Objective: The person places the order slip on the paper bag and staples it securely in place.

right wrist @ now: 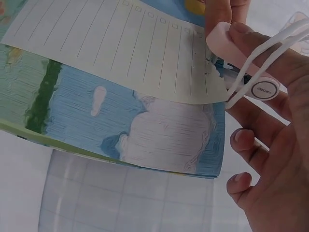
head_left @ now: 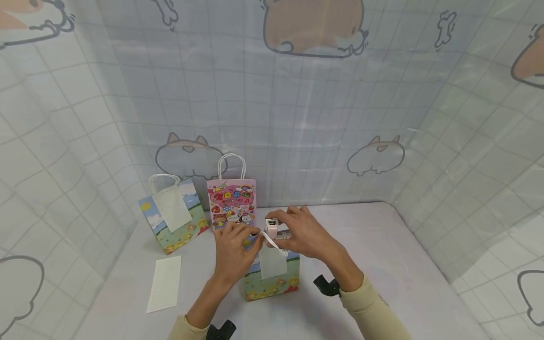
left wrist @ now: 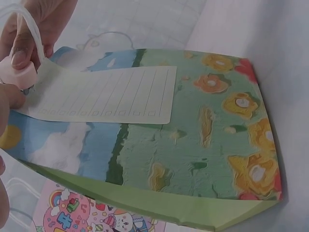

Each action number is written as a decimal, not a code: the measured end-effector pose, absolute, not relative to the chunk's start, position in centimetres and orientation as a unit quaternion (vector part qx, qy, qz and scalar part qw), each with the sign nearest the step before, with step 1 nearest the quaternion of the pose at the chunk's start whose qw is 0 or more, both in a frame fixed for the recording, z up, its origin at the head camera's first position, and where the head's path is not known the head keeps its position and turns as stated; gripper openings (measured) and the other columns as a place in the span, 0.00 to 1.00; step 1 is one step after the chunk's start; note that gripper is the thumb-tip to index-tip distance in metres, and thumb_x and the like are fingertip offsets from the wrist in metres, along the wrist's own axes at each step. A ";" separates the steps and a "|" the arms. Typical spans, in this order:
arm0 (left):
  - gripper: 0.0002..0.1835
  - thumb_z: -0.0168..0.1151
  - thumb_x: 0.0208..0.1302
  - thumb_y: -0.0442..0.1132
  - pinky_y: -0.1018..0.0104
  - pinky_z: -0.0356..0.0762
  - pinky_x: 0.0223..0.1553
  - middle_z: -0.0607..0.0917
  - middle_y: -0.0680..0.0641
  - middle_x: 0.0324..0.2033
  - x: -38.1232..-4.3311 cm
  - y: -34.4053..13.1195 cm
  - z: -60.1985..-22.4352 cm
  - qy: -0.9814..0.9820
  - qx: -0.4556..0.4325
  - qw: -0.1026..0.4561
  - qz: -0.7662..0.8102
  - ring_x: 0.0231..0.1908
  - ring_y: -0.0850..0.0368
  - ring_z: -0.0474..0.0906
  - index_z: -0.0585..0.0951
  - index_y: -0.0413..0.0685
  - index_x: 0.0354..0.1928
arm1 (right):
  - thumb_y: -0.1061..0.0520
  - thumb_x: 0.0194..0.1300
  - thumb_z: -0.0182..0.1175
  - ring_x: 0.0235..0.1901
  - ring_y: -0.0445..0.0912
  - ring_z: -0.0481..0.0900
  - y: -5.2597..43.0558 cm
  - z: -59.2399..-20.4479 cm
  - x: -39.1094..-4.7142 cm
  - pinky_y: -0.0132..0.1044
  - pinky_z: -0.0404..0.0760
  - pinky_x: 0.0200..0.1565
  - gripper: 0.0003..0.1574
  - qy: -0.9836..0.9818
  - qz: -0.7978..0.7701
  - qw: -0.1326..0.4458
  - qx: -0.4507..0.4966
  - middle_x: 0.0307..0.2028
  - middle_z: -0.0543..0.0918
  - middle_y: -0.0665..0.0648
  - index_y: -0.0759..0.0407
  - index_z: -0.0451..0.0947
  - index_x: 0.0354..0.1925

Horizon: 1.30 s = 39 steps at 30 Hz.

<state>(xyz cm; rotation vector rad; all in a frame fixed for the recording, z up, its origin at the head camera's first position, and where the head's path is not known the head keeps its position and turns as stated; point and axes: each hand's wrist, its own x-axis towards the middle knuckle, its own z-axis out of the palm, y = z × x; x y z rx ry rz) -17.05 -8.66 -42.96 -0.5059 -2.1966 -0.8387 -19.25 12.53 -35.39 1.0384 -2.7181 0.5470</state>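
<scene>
The work in hand looks like stapling the ruled sheet (left wrist: 116,94) to the top edge of the flowered bag (head_left: 272,288) between the hands, above the bench (head_left: 369,231). The fingers of the right hand (head_left: 303,231) close round the pink stapler (head_left: 272,229) at the bag's edge; those of the left hand (head_left: 233,252) seem to pinch its rim alongside. The next move likely calls for a firm squeeze, keeping the white handle (head_left: 275,244) out of the bite. The bag's paper is printed like thick brushwork; the sheet looks thin, the stapler smooth and rounded. A pink bag (head_left: 231,200) stands beyond the flowered bag, to its left.
</scene>
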 end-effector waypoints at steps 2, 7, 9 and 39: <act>0.07 0.74 0.58 0.44 0.52 0.55 0.43 0.87 0.55 0.33 -17.1 -8.7 -43.0 -0.851 -0.201 0.358 -0.327 0.37 0.56 0.70 0.89 0.52 0.36 | 0.37 0.56 0.74 0.43 0.41 0.76 12.5 -35.4 -19.3 0.42 0.68 0.46 0.37 -0.915 0.177 0.093 0.351 0.43 0.85 0.44 0.41 0.75 0.61; 0.06 0.73 0.59 0.44 0.52 0.55 0.44 0.87 0.55 0.34 -17.3 -8.9 -43.2 -0.851 -0.206 0.352 -0.330 0.38 0.56 0.70 0.89 0.52 0.36 | 0.39 0.57 0.73 0.42 0.42 0.76 12.5 -35.5 -19.2 0.41 0.67 0.45 0.36 -0.913 0.163 0.108 0.359 0.42 0.85 0.44 0.41 0.75 0.61; 0.06 0.73 0.59 0.45 0.52 0.56 0.44 0.87 0.55 0.34 -17.3 -8.9 -43.2 -0.852 -0.207 0.351 -0.329 0.37 0.56 0.70 0.88 0.53 0.36 | 0.40 0.57 0.73 0.41 0.41 0.75 12.4 -35.5 -19.2 0.41 0.66 0.44 0.35 -0.910 0.161 0.113 0.364 0.43 0.86 0.43 0.41 0.75 0.61; 0.09 0.79 0.52 0.44 0.50 0.51 0.43 0.90 0.54 0.30 -17.0 -9.2 -42.8 -0.838 -0.198 0.364 -0.354 0.32 0.60 0.66 0.91 0.53 0.35 | 0.35 0.53 0.75 0.43 0.42 0.81 12.3 -34.9 -18.6 0.42 0.68 0.47 0.37 -0.922 0.175 0.116 0.325 0.43 0.88 0.48 0.44 0.75 0.57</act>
